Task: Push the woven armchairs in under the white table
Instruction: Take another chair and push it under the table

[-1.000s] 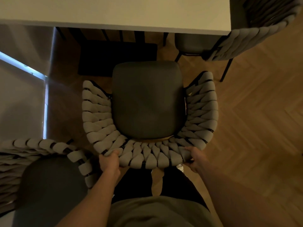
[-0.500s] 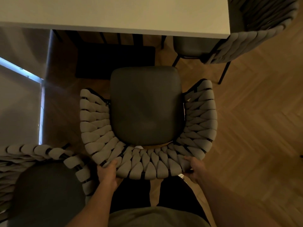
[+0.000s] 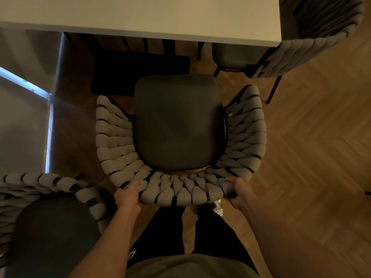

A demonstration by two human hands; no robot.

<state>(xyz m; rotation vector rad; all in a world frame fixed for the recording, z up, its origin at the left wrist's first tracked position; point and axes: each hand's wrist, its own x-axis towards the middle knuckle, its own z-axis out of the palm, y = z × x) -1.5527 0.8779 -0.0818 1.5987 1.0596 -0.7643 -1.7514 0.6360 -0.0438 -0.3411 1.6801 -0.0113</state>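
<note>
A woven armchair (image 3: pixel 178 189) with a grey rope back and dark seat cushion stands right below me, facing the white table (image 3: pixel 140 15). Its seat front lies a short way off the table's near edge. My left hand (image 3: pixel 128 195) grips the left end of the curved backrest. My right hand (image 3: pixel 240 192) holds the right end of that backrest. A second woven armchair (image 3: pixel 313 49) sits at the table's right corner, its seat partly under the top. A third woven armchair (image 3: pixel 48 227) stands at my lower left, away from the table.
Herringbone wood floor (image 3: pixel 311 157) spreads to the right. A dark mat (image 3: pixel 140 73) lies under the table. A pale wall or curtain with a bright light strip (image 3: pixel 24 83) runs along the left. My legs in dark trousers stand behind the chair.
The armchair in my hands has shifted slightly back and forth before the table; both hands stayed gripped on its backrest. The view dipped, then rose a little.
</note>
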